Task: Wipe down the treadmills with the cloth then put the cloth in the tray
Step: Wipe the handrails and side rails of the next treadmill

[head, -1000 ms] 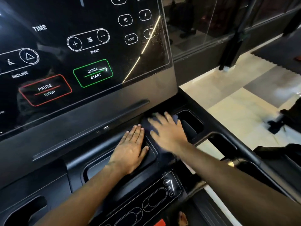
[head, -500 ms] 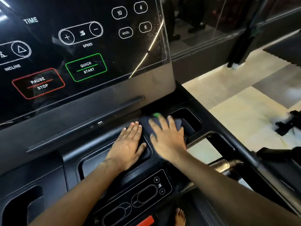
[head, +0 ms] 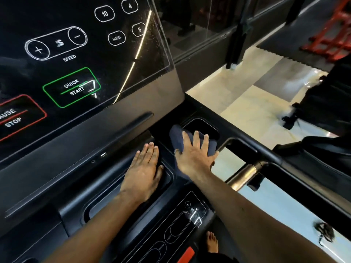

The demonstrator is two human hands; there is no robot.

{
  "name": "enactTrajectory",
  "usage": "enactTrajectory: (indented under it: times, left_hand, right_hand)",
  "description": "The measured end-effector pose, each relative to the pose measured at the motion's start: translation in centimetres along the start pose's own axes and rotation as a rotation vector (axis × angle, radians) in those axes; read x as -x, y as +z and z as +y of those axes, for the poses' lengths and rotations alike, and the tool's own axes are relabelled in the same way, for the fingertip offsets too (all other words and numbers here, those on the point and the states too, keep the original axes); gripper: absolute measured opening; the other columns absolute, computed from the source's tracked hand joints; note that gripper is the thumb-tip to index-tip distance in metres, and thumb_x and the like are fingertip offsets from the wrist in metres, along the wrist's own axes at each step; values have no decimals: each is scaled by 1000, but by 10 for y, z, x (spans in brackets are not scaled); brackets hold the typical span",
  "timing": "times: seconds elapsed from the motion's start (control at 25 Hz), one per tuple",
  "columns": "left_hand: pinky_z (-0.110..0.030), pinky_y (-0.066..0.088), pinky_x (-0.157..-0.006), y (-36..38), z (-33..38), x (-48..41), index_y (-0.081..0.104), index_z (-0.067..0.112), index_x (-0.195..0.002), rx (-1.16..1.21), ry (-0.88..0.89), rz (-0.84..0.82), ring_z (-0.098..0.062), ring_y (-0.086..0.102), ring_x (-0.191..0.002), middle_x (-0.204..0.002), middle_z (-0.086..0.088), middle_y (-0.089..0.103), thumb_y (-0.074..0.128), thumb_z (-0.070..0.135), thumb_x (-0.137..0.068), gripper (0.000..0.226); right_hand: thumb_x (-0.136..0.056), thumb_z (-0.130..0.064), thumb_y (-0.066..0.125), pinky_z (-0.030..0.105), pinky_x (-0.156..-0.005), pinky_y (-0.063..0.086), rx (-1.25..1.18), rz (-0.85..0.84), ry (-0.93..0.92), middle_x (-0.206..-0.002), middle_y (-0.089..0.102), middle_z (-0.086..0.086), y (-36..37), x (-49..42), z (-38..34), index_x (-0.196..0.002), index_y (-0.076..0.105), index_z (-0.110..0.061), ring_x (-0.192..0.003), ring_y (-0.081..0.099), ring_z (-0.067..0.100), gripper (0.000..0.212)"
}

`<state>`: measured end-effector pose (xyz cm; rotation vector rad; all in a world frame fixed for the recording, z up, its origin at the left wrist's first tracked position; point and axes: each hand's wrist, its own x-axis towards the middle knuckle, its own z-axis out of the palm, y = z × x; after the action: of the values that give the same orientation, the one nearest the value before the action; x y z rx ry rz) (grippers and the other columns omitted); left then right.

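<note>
Cloth [head: 176, 137], dark blue and bunched, lies on the black ledge of the treadmill console just past the right end of the long tray [head: 109, 201]. It is outside the tray, on the ridge between the tray and the cup holder [head: 203, 128]. My right hand [head: 193, 157] presses down on it. The fingers [head: 196, 138] are straight and fanned apart across the fabric, not curled round it, with the tips reaching toward the cup holder's near rim. The cloth's left edge folds up beside my thumb, and I cannot tell whether the thumb catches it.

My left hand [head: 141, 174] rests palm down on the right end of the tray. Its four fingers are straight and close together, pointing up toward the screen, and the thumb lies out to the right along the tray's rim. It holds nothing. The two hands are near each other but apart.

Above the tray stands the glossy screen [head: 76, 54], with a green QUICK START box, a red PAUSE STOP box and an oval speed control drawn in white. Below the tray, toward me, sits a small control panel [head: 187, 219] with oval buttons, and a red tab [head: 188, 253] shows beneath it. Right of the tray, beyond the cup holder, a metal handlebar [head: 245, 172] juts from the black frame. Below the panel, one bare foot [head: 211, 242] shows.
</note>
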<state>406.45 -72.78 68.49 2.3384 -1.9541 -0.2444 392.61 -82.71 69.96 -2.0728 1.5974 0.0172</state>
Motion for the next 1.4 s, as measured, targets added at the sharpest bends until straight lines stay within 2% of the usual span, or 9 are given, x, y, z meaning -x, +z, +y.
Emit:
enactTrajectory:
  times: [0.12, 0.24, 0.4, 0.56, 0.72, 0.88, 1.0, 1.24, 1.4]
  left_hand:
    - [-31, -11, -118, -2, -1, -4, 0, 10, -154, 5, 49, 26, -15, -12, -148, -163, -7, -4, 23, 42, -103, 64]
    - [-30, -12, -118, -3, 1, -11, 0, 11, -154, 9, 104, -15, -14, -12, -148, -163, -6, -4, 16, 48, -102, 66]
    - [-31, -9, -118, -1, 7, -22, 4, 10, -154, 3, 167, -26, -16, -9, -149, -163, -8, 0, -6, 57, -85, 85]
    - [-32, -11, -118, 0, 10, -27, -2, 12, -154, -26, 175, -42, -15, -14, -148, -163, -7, -6, -2, 57, -89, 79]
    - [-32, -10, -118, 0, 15, -29, 1, 12, -154, -23, 167, -22, -14, -13, -148, -163, -6, -3, -4, 57, -88, 81]
    - [-30, -11, -117, 2, 26, -36, 2, 13, -154, 14, 117, -13, -10, -14, -146, -162, -3, -3, -4, 59, -86, 82]
    - [-30, -14, -117, 2, 38, -46, -4, 14, -154, -14, 82, -15, -10, -18, -145, -160, -1, -12, -8, 59, -84, 83]
    - [-28, -12, -119, 5, 50, -61, -2, 18, -155, 20, -5, -21, -6, -17, -146, -160, 3, -11, -5, 60, -86, 81]
    - [-27, -9, -119, 13, 54, -60, 5, 17, -155, -1, -50, 10, -6, -11, -147, -161, 3, -4, -4, 63, -92, 79]
  right_hand:
    - [-101, -51, 38, 68, -115, 4, -74, 67, 93, -166, -16, -5, 3, -1, 5, -158, 3, -40, -150, -22, 29, 67]
    - [-101, -48, 41, 68, -115, 10, -215, 156, 422, -166, -19, -2, -12, -26, 10, -158, 3, -37, -151, -18, 36, 70]
    - [-98, -49, 43, 69, -115, 6, -217, 242, 380, -166, -18, 1, 8, -16, 9, -158, 1, -34, -150, -16, 40, 76]
    - [-99, -48, 42, 70, -114, -1, -194, 285, 521, -166, -14, 7, -16, -53, 24, -160, 2, -29, -150, -13, 43, 75]
    - [-101, -39, 39, 70, -114, -2, -54, 370, 356, -167, -5, 11, -10, -62, 35, -159, 8, -26, -150, -10, 44, 67]
    - [-102, -39, 33, 73, -112, -1, -89, 375, 413, -166, 3, 16, -40, -98, 49, -158, 14, -23, -150, -6, 46, 61]
    - [-97, -49, 44, 74, -110, 6, 132, 303, 168, -165, 2, 18, -33, -105, 53, -157, 8, -24, -149, -1, 49, 75]
    - [-98, -46, 41, 67, -112, 19, 110, 258, -93, -162, 16, 15, -48, -139, 65, -154, 20, -29, -147, 17, 42, 62]
    - [-98, -46, 33, 58, -107, 29, -110, 159, 225, -142, 45, 21, -77, -179, 85, -140, 36, -20, -129, 44, 41, 49]
